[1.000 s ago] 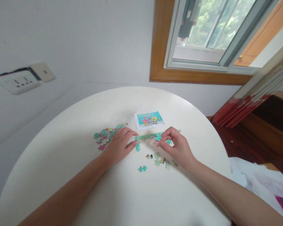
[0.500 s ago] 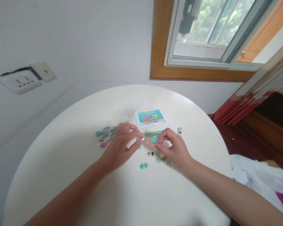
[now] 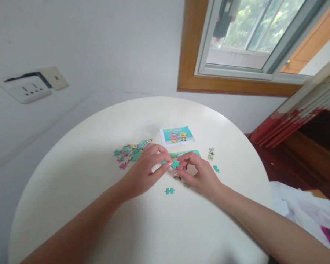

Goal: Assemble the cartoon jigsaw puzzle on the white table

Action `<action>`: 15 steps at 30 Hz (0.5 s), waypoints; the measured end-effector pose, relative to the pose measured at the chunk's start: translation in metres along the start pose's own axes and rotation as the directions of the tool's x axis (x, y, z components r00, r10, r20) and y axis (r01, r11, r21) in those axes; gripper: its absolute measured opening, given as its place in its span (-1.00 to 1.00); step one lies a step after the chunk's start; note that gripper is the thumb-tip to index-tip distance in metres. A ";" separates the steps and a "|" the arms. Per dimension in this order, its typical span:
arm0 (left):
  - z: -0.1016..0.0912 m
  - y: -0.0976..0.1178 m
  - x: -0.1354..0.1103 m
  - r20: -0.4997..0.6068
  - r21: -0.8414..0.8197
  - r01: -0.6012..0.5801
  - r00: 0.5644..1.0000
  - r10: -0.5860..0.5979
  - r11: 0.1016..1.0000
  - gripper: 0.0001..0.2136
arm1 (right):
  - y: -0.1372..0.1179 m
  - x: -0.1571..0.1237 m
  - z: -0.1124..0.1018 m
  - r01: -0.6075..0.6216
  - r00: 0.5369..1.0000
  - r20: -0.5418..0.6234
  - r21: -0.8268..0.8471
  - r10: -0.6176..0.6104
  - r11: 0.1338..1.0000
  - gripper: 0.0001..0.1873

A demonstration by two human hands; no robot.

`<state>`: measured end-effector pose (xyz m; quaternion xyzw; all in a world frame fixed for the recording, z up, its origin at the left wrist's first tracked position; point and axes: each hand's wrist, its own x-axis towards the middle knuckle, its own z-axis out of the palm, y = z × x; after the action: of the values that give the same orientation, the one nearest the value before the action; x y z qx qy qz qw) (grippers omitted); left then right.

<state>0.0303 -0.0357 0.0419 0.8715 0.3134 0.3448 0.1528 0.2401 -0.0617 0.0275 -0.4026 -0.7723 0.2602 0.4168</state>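
Pinches a teal puzzle piece (image 3: 175, 164) in the right grip (image 3: 201, 173), with index finger and thumb closed about its right side. Holds it low over the middle of the round white desk (image 3: 154, 227), just short of the picture card and between both sets of fingertips. Brings the left grip (image 3: 144, 169) up close from the other side, thumb and index finger nearly together; cannot tell from here whether on the same piece or only beside it.

Has an assembled strip (image 3: 184, 153) of green and teal just beyond the fingers, partly covered by the right knuckles. Has the picture card (image 3: 178, 136) beyond that, near the strip, in plain sight. Blocks part of the heap of loose pieces (image 3: 128, 156) with the back of the left grip. Covers a dark piece (image 3: 177, 178) and a pale piece (image 3: 186, 185) almost wholly with the right grip.

Has a joined teal pair (image 3: 169, 191) nearer the body, apart from the rest. To the right, has a small cluster (image 3: 211, 154) and a single teal piece (image 3: 216, 168), both clear of the fingers.

Faces a pale wall (image 3: 126, 47) with a socket (image 3: 30, 88), a wood-framed window (image 3: 191, 47), and a red-and-cream curtain (image 3: 280, 113). Has white plastic (image 3: 294, 205) beside the desk's right edge.
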 end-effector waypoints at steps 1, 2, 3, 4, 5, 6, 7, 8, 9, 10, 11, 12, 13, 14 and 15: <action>-0.002 -0.002 0.000 0.012 0.009 -0.004 1.000 0.004 1.000 -0.88 | 0.001 0.001 -0.002 0.041 0.999 0.015 -0.018 -0.041 0.999 -0.77; -0.003 -0.004 -0.001 0.030 0.019 -0.006 1.000 0.005 1.000 -0.87 | 0.003 0.002 -0.004 0.090 0.996 0.032 -0.046 -0.088 0.995 -0.74; -0.004 -0.006 -0.001 0.055 0.027 -0.004 0.999 0.002 1.000 -0.86 | 0.005 0.004 -0.005 0.141 0.989 0.047 -0.083 -0.138 0.986 -0.73; -0.004 -0.008 -0.002 0.083 0.033 0.001 0.997 -0.003 0.999 -0.85 | 0.007 0.004 -0.006 0.187 0.982 0.063 -0.123 -0.180 0.975 -0.75; -0.003 -0.010 -0.002 0.114 0.038 0.007 0.993 -0.012 0.999 -0.84 | 0.009 0.005 -0.006 0.218 0.975 0.076 -0.162 -0.208 0.962 -0.78; -0.003 -0.012 -0.003 0.142 0.039 0.013 0.990 -0.018 0.999 -0.84 | 0.011 0.005 -0.006 0.233 0.972 0.083 -0.197 -0.221 0.952 -0.82; -0.002 -0.013 -0.003 0.164 0.040 0.018 0.986 -0.024 0.999 -0.83 | 0.013 0.005 -0.005 0.239 0.971 0.085 -0.227 -0.225 0.944 -0.84; -0.001 -0.015 -0.004 0.180 0.040 0.020 0.983 -0.027 0.999 -0.82 | 0.014 0.005 -0.004 0.238 0.971 0.083 -0.250 -0.224 0.938 -0.86; 0.000 -0.016 -0.004 0.191 0.040 0.021 0.981 -0.028 0.999 -0.82 | 0.015 0.004 -0.003 0.235 0.972 0.079 -0.268 -0.222 0.934 -0.87; 0.001 -0.017 -0.004 0.197 0.040 0.021 0.980 -0.029 0.999 -0.81 | 0.016 0.004 -0.003 0.234 0.972 0.081 -0.280 -0.220 0.931 -0.87; 0.001 -0.018 -0.005 0.202 0.041 0.021 0.979 -0.029 0.999 -0.81 | 0.016 0.005 -0.002 0.235 0.972 0.089 -0.292 -0.218 0.927 -0.86; 0.001 -0.018 -0.005 0.207 0.042 0.019 0.978 -0.027 0.999 -0.81 | 0.016 0.005 -0.001 0.237 0.971 0.103 -0.305 -0.216 0.922 -0.85; 0.001 -0.018 -0.005 0.212 0.042 0.016 0.977 -0.025 0.999 -0.82 | 0.016 0.005 -0.001 0.237 0.971 0.120 -0.320 -0.209 0.917 -0.82; 0.000 -0.018 -0.005 0.217 0.044 0.014 0.976 -0.023 0.999 -0.82 | 0.016 0.006 -0.001 0.237 0.970 0.137 -0.336 -0.202 0.911 -0.80; 0.000 -0.019 -0.005 0.222 0.046 0.012 0.975 -0.022 0.999 -0.82 | 0.015 0.006 -0.001 0.240 0.968 0.153 -0.353 -0.198 0.904 -0.78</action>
<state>0.0191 -0.0249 0.0305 0.9049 0.3095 0.2369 0.1708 0.2452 -0.0483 0.0193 -0.3688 -0.8701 0.0845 0.3158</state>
